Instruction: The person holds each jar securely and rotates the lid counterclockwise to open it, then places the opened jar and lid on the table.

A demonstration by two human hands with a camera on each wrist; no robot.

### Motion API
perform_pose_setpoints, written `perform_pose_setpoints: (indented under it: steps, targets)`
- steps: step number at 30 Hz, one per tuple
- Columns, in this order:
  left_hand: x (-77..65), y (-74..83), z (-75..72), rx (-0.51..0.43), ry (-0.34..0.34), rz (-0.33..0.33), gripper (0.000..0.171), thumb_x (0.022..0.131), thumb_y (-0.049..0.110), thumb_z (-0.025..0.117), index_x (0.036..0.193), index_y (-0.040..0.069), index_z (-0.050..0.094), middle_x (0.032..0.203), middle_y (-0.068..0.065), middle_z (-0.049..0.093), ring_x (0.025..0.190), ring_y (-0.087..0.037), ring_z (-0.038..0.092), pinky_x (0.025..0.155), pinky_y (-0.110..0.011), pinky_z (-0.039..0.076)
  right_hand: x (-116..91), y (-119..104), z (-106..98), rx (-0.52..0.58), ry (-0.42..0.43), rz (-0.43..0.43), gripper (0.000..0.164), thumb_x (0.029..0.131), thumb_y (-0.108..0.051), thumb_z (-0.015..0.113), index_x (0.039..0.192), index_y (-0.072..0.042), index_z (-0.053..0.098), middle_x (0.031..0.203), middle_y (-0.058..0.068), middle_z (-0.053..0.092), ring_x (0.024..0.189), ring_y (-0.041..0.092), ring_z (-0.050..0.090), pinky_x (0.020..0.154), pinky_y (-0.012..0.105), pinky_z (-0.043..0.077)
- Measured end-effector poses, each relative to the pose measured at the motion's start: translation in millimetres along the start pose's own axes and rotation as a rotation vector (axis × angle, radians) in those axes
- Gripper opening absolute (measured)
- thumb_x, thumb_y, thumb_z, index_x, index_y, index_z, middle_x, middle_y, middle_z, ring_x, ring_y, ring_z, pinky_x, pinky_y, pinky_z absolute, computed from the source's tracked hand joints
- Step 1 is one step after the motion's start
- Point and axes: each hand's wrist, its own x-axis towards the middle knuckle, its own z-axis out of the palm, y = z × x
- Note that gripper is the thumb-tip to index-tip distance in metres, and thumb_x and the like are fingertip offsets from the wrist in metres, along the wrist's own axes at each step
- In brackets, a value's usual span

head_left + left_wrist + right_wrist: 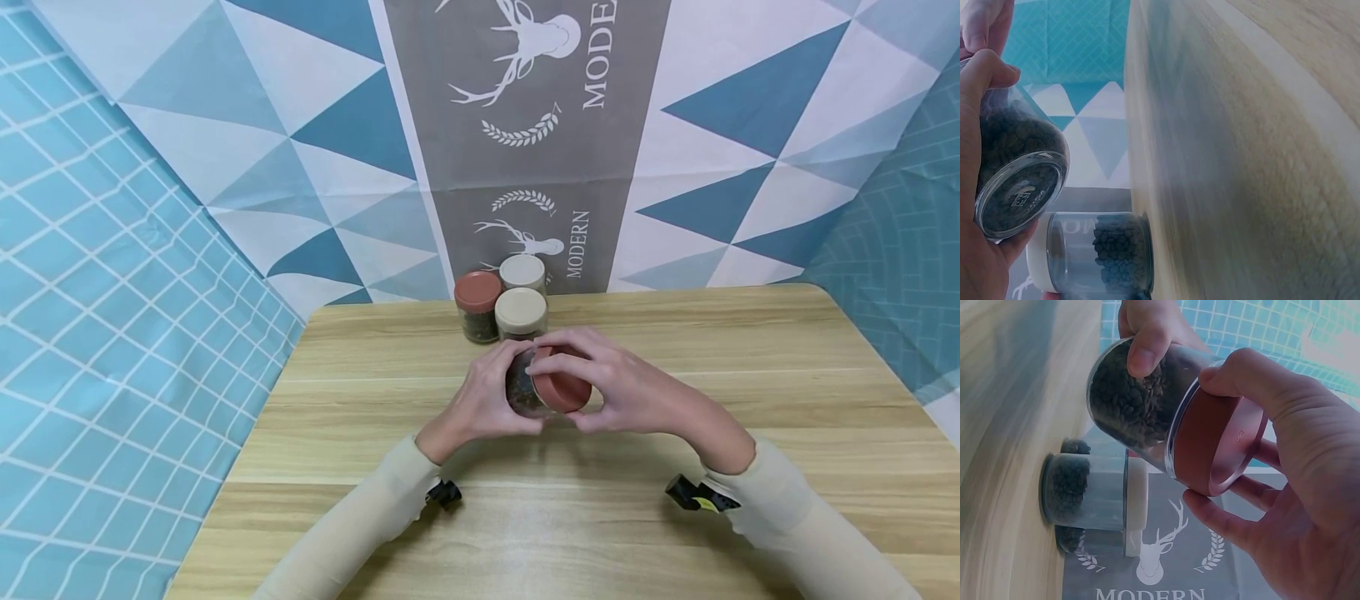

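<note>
A clear glass jar [1132, 403] partly filled with dark seeds is held tilted above the wooden table, its reddish-brown lid [561, 385] toward the right. My left hand [491, 392] grips the glass body, thumb on one side and fingers on the other. With thumb and fingers spread round the rim, my right hand [611, 379] holds the lid, which sits on the jar's mouth. The round glass base [1022, 197] faces the left wrist camera. Just behind the hands stands a cream-lidded jar [521, 310], its dark contents visible in the left wrist view.
Close to the cream-lidded jar stand a red-lidded jar [478, 304] and a white-lidded jar [522, 272] near the table's back edge. The wood-grain table [360, 467] meets a patterned wall sheet [532, 150] behind and blue tiled sheets [120, 333] at the sides.
</note>
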Motion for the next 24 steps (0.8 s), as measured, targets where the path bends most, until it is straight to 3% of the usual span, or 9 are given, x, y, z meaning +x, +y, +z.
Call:
perform_pose_setpoints:
  steps: [15,21,24]
  targets:
    - [-3.7,-0.3,-2.5,-0.022,-0.01,-0.046,0.099,0.065,0.031,0.102,0.149,0.001,0.059,0.139,-0.016,0.075,0.127,-0.03,0.075,0.107,-0.045,0.066,-3.0,-0.6,-5.7,0.011,-0.004,0.032,0.092,0.071,-0.013,0.105,0.153,-0.024,0.065,0.157,0.02,0.059,0.141,0.04,0.066,0.101,0.057,0.068]
    - [-3.7,0.0,-2.8,-0.009,-0.004,-0.046,0.099,0.064,0.03,0.102,0.149,0.001,0.059,0.138,-0.015,0.075,0.126,-0.029,0.075,0.107,-0.045,0.066,-3.4,-2.5,-6.5,0.052,0.053,0.129,0.087,0.077,-0.023,0.103,0.154,-0.019,0.064,0.153,0.017,0.062,0.136,0.039,0.07,0.1,0.055,0.068]
    - [-3.6,0.6,-3.3,-0.011,-0.006,-0.052,0.099,0.064,0.03,0.103,0.149,0.001,0.059,0.138,-0.015,0.075,0.126,-0.029,0.075,0.107,-0.045,0.066,-2.9,-4.3,-5.7,0.068,0.104,0.183,0.082,0.079,-0.026,0.101,0.153,-0.017,0.065,0.15,0.017,0.064,0.127,0.035,0.074,0.09,0.047,0.071]
